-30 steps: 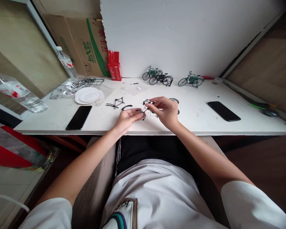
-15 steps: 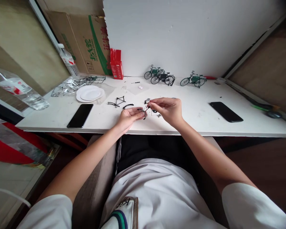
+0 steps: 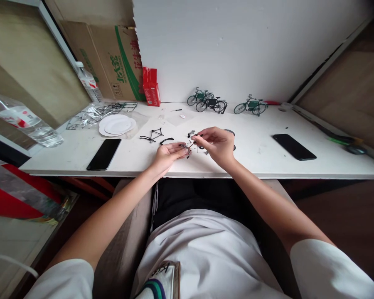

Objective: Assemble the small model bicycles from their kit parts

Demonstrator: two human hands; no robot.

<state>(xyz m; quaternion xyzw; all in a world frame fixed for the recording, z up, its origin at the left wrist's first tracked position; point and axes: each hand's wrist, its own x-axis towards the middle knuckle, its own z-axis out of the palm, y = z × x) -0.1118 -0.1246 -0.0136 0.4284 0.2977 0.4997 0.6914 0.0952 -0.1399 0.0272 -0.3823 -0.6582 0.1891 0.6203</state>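
Observation:
Over the front part of the white table, my left hand point(image 3: 169, 155) pinches a small dark metallic part point(image 3: 188, 150) between thumb and fingers. My right hand point(image 3: 217, 143) grips a thin screwdriver-like tool point(image 3: 192, 144), whose tip meets that part; its handle is mostly hidden by the fingers. Left of my hands lie a black miniature bicycle frame point(image 3: 156, 133) and a curved black piece point(image 3: 166, 140). More small parts lie around and behind my right hand, partly covered by it.
Three miniature bicycles point(image 3: 251, 104) stand at the back of the table point(image 3: 258, 162). Phones lie left point(image 3: 104, 154) and right point(image 3: 294, 146). White discs point(image 3: 116, 125), a red box point(image 3: 151, 87) and bottles point(image 3: 25, 118) are on the left.
The view has shifted slightly. My right hand has turned a little on the tool, and dark round parts show more behind it. My left hand keeps its hold.

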